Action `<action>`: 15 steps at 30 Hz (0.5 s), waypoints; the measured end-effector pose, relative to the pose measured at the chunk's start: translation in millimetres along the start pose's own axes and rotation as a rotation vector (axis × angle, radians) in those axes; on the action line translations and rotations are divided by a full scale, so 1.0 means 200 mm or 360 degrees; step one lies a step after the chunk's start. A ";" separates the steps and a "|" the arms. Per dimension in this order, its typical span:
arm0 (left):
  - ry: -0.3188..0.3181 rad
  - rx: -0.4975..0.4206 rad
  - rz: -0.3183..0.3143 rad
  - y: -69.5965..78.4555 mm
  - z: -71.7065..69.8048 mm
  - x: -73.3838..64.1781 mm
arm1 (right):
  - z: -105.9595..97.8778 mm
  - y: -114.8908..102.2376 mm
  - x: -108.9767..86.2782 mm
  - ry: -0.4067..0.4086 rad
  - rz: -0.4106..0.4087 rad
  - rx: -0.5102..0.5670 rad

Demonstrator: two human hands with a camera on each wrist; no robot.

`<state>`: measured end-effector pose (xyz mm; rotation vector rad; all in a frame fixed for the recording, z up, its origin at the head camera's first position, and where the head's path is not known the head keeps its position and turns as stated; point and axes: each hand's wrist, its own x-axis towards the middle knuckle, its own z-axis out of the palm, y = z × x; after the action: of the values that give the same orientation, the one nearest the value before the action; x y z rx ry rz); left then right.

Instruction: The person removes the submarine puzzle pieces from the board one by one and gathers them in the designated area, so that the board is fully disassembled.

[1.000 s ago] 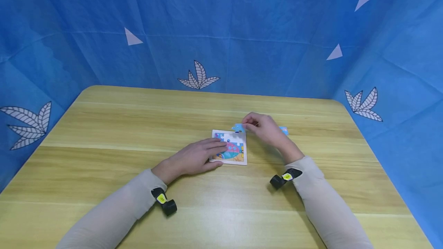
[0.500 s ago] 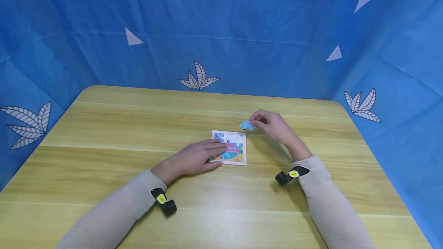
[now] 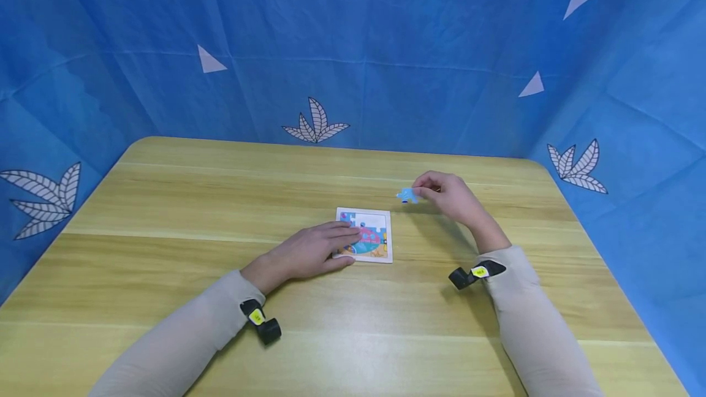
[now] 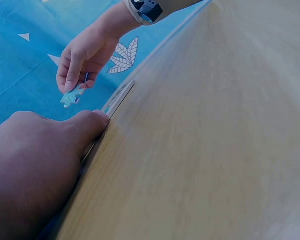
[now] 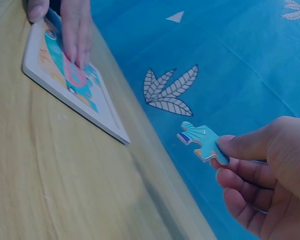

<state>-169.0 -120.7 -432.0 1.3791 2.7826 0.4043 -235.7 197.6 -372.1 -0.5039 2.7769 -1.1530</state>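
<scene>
My left hand (image 3: 311,253) lies flat with fairly straight fingers over the left part of a square jigsaw puzzle (image 3: 371,221) in a white frame. Pink, teal and sandy pieces fill its lower part, while white backing shows along the top. To the right of the puzzle, my right hand (image 3: 451,198) pinches a light blue jigsaw piece (image 5: 204,141) between thumb and fingers, raised over the table. That piece carries pale rays and a dark blue patch. In the left wrist view, the left thumb (image 4: 92,122) rests at the puzzle's near edge.
Both hands work over a wide wood-grain table (image 3: 220,189). A blue cloth backdrop (image 3: 353,29) with white triangles and leaf prints stands behind it and along its sides. Each wrist wears a black strap-mounted camera (image 3: 265,323).
My right hand has moved right and slightly away from the puzzle with the jigsaw piece. A blue piece seen behind it earlier no longer shows. My left hand stays put.
</scene>
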 end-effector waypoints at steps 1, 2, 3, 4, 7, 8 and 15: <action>0.0000 0.0002 -0.0002 0.00 0.00 0.00 | -0.01 0.01 0.00 0.0002 0.0007 0.0000; -0.0001 0.0002 -0.0006 0.00 0.00 0.00 | -0.01 0.01 0.00 0.0003 0.0013 -0.0002; -0.0002 0.0005 -0.0009 0.00 0.00 0.00 | -0.02 0.02 0.00 0.0002 0.0019 -0.0006; -0.0004 0.0006 -0.0013 0.00 0.00 0.00 | -0.03 0.03 0.00 -0.0001 0.0029 -0.0007; -0.0009 0.0012 -0.0016 0.00 0.00 0.00 | -0.05 0.05 0.00 -0.0002 0.0049 -0.0010; -0.0011 0.0014 -0.0014 0.00 0.00 0.00 | -0.05 0.06 0.00 -0.0003 0.0052 -0.0009; 0.0003 0.0022 -0.0004 0.00 0.00 0.00 | -0.09 0.11 0.00 -0.0024 0.0068 0.0014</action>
<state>-168.8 -121.1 -431.7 1.3787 2.7933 0.3871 -244.4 224.2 -375.7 -0.4482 2.7545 -1.1474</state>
